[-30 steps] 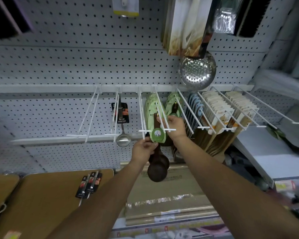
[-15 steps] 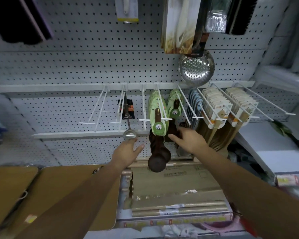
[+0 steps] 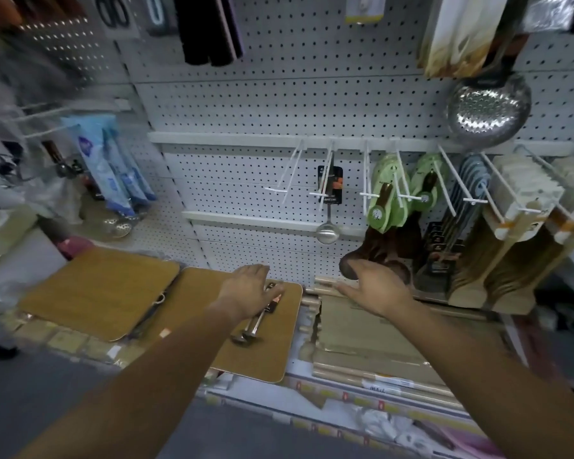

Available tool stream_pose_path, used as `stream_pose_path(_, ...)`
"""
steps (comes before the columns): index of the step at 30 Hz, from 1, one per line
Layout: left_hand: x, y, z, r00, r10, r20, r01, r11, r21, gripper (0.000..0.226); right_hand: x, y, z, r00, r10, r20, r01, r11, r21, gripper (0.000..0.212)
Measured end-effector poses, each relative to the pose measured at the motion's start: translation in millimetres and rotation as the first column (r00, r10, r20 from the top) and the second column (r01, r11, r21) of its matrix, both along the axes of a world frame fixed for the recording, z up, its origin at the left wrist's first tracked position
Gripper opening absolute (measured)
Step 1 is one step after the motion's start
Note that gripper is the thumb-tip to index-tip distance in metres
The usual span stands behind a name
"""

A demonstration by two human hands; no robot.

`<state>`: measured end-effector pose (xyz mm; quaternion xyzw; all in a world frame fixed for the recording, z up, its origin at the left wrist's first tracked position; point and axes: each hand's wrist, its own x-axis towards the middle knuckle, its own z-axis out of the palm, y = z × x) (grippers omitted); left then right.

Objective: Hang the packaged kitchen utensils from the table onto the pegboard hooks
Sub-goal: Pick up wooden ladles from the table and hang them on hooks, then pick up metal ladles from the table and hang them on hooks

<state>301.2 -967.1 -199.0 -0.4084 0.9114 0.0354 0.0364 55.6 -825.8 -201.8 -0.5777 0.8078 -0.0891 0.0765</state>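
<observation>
Two packaged ladles (image 3: 256, 323) lie side by side on the table (image 3: 272, 362), near its far edge. Bowls point toward the camera, black card ends toward the wall. Left hand (image 3: 247, 289) is palm-down over those card ends. Its fingers (image 3: 260, 276) look extended, not wrapped round anything. Contact under the palm is hidden, so no grasp is visible. Right hand (image 3: 376, 289) is just right of the table, above flat cardboard packs (image 3: 362, 329). Its fingers are spread and relaxed, carrying nothing.

Pegboard (image 3: 312, 104) rises behind the table. Above the table's far right corner, one hung ladle (image 3: 328, 226) with the same kind of black card sits on a white double-wire hook (image 3: 325, 180), bowl down. A second hook (image 3: 287, 180) of that type sticks out above the table's far edge.

Further right of the table, green-carded dark wooden spoons (image 3: 383, 200) hang on two hooks. Their bowls hang just beyond the right hand. Well above and right of the table hangs a perforated steel skimmer (image 3: 489, 111).

Left of the table sits a second brown board (image 3: 96, 293). Can't tell whether it touches or overlaps the table's edge. Up and left of the table hang blue packs (image 3: 110, 167); that area is motion-blurred.
</observation>
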Motion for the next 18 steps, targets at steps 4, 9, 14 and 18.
stream_pose_path(4,41,-12,-13,1.0,0.011,0.001,-0.011,0.999,0.031,0.079,56,-19,-20,0.999,0.045,0.014,-0.045,0.998,0.051,0.077)
stream_pose_path(9,101,-49,-41,1.0,0.005,0.001,-0.005,0.995,0.096,0.082,123,-47,-42,0.999,-0.029,0.038,0.025,0.994,0.105,0.085)
stream_pose_path(14,159,-85,-77,0.999,-0.029,0.016,0.026,0.981,0.195,0.076,186,-68,-77,0.992,-0.087,0.092,0.07,0.982,0.177,0.062)
stream_pose_path(18,179,-111,-105,0.993,-0.081,0.081,0.061,0.973,0.22,0.077,216,-83,-101,0.986,-0.13,0.102,0.101,0.963,0.248,0.065)
